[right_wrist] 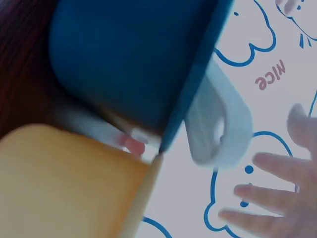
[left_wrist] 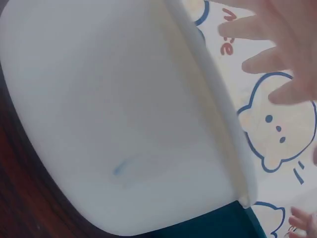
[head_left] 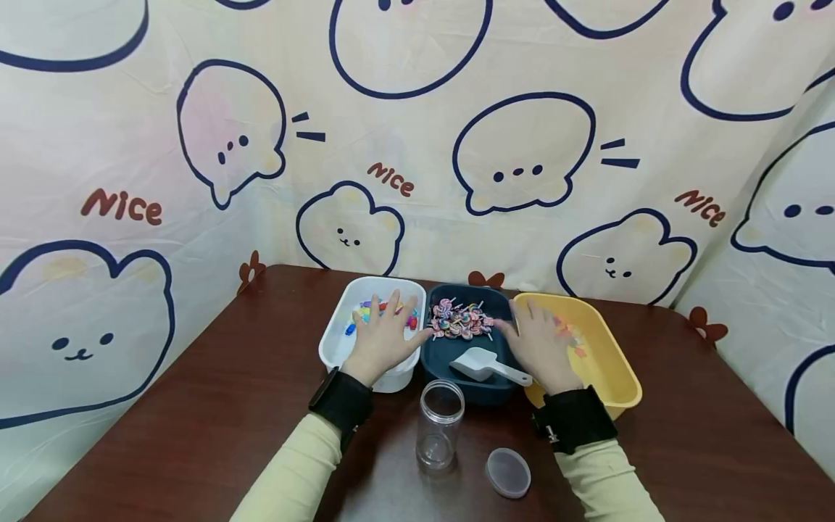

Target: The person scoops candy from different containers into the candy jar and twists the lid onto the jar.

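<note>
My left hand (head_left: 383,344), fingers spread, is over the white bin (head_left: 331,341), which holds small colourful pieces (head_left: 365,310). My right hand (head_left: 543,351) is spread above the near side of the yellow bin (head_left: 616,355), where small orange and pink pieces (head_left: 574,335) lie. Between them stands a dark blue bin (head_left: 438,362) with swirl lollipops (head_left: 459,319) and a white scoop (head_left: 481,364). In the right wrist view the scoop's handle (right_wrist: 237,124) sticks out past the blue bin's rim. Neither hand holds anything.
A clear, lidless jar (head_left: 437,435) stands upright on the brown table (head_left: 215,435) in front of the blue bin. To its right lies a round translucent lid (head_left: 508,473). Behind the bins hangs a cartoon-printed cloth (head_left: 430,152).
</note>
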`<action>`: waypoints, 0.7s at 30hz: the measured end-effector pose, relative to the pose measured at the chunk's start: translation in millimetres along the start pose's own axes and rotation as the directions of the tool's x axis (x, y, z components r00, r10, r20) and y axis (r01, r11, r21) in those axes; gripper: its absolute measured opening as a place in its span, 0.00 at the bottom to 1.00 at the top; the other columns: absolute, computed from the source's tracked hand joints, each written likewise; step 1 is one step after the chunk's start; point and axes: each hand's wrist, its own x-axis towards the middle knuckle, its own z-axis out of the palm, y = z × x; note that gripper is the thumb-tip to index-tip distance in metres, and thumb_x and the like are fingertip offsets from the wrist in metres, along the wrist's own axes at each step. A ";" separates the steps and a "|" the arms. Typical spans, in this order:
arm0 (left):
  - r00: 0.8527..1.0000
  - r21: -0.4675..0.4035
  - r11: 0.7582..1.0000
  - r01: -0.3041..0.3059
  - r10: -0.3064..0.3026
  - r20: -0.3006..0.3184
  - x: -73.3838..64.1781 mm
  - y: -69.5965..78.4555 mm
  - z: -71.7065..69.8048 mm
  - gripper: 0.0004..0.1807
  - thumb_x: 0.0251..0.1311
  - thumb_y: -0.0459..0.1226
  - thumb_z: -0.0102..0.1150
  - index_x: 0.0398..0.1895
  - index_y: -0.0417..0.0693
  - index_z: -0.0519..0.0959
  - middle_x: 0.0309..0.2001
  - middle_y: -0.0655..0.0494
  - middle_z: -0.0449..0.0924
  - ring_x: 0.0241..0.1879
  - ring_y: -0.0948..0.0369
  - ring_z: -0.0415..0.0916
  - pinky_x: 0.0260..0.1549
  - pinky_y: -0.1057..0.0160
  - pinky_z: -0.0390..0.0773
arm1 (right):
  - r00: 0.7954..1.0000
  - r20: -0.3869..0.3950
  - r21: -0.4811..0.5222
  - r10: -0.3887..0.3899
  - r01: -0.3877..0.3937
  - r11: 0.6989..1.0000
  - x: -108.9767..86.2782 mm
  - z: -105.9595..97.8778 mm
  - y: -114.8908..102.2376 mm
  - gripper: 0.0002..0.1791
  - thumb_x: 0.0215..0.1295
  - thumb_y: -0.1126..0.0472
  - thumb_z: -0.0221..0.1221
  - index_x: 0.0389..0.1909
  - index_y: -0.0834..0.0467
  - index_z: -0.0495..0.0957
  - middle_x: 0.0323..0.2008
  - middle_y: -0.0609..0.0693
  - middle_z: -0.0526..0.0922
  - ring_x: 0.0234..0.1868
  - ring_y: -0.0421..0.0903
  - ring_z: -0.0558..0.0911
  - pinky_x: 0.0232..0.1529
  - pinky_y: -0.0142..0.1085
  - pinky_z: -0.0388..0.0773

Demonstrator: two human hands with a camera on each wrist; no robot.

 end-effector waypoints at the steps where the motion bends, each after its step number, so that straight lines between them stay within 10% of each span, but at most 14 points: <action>1: 0.999 0.014 1.000 -0.018 0.019 -0.046 -0.9 -0.1 -1.6 0.38 0.70 0.56 0.54 0.78 0.49 0.64 0.80 0.40 0.57 0.79 0.33 0.49 0.71 0.24 0.50 | 0.997 -0.070 0.018 -0.013 0.015 1.000 -1.7 -2.2 0.4 0.32 0.82 0.49 0.47 0.75 0.66 0.61 0.72 0.73 0.64 0.73 0.73 0.63 0.69 0.73 0.59; 4: 0.966 0.073 0.994 -0.076 0.091 -0.241 -5.8 -1.8 -7.4 0.30 0.70 0.47 0.60 0.71 0.43 0.73 0.71 0.39 0.72 0.71 0.38 0.68 0.69 0.35 0.67 | 0.930 -0.356 0.072 -0.089 0.122 0.990 -10.6 -8.8 4.0 0.22 0.80 0.56 0.51 0.61 0.70 0.76 0.53 0.71 0.82 0.53 0.67 0.81 0.54 0.60 0.79; 8: 0.864 0.152 0.984 -0.096 0.158 -0.478 -16.4 -10.4 -18.1 0.18 0.66 0.38 0.65 0.56 0.39 0.83 0.54 0.41 0.86 0.53 0.45 0.83 0.52 0.48 0.84 | 0.720 -0.662 -0.007 -0.209 0.273 0.962 -30.2 -17.5 14.7 0.11 0.73 0.66 0.58 0.41 0.71 0.83 0.28 0.66 0.83 0.27 0.59 0.78 0.28 0.48 0.73; 10: 0.833 0.167 0.983 -0.078 0.156 -0.531 -22.5 -18.4 -24.4 0.15 0.65 0.37 0.66 0.52 0.38 0.85 0.49 0.42 0.87 0.48 0.46 0.84 0.45 0.50 0.86 | 0.658 -0.699 -0.072 -0.279 0.324 0.943 -42.8 -20.7 21.6 0.07 0.69 0.68 0.61 0.37 0.70 0.82 0.23 0.62 0.80 0.22 0.53 0.74 0.24 0.42 0.69; 12: 0.838 0.163 0.986 -0.043 0.125 -0.532 -27.9 -29.3 -30.1 0.14 0.65 0.37 0.66 0.51 0.38 0.85 0.48 0.41 0.87 0.46 0.46 0.84 0.41 0.50 0.86 | 0.651 -0.669 -0.129 -0.358 0.373 0.919 -57.4 -20.6 29.1 0.05 0.66 0.69 0.63 0.34 0.68 0.82 0.21 0.57 0.78 0.21 0.47 0.71 0.22 0.39 0.69; 15: 0.889 0.149 0.988 0.035 0.037 -0.456 -33.6 -47.7 -36.3 0.17 0.67 0.37 0.63 0.56 0.37 0.83 0.52 0.39 0.85 0.49 0.44 0.81 0.43 0.48 0.86 | 0.684 -0.565 -0.204 -0.461 0.426 0.882 -77.3 -11.8 40.5 0.04 0.59 0.69 0.69 0.32 0.63 0.83 0.20 0.50 0.79 0.21 0.40 0.70 0.21 0.34 0.69; 18: 0.945 0.128 0.983 0.129 -0.082 -0.316 -34.4 -65.6 -38.2 0.23 0.71 0.37 0.59 0.64 0.34 0.77 0.58 0.34 0.79 0.54 0.41 0.77 0.47 0.44 0.84 | 0.741 -0.452 -0.251 -0.497 0.428 0.868 -88.7 1.0 47.4 0.08 0.55 0.68 0.73 0.33 0.58 0.84 0.25 0.45 0.80 0.26 0.38 0.72 0.25 0.33 0.74; 21: 0.967 0.111 0.973 0.204 -0.182 -0.177 -30.8 -80.2 -34.7 0.27 0.73 0.37 0.55 0.71 0.32 0.69 0.64 0.30 0.74 0.60 0.38 0.72 0.52 0.40 0.81 | 0.796 -0.379 -0.242 -0.472 0.407 0.881 -88.4 11.2 46.3 0.11 0.55 0.66 0.73 0.39 0.59 0.85 0.33 0.50 0.84 0.35 0.45 0.79 0.35 0.42 0.81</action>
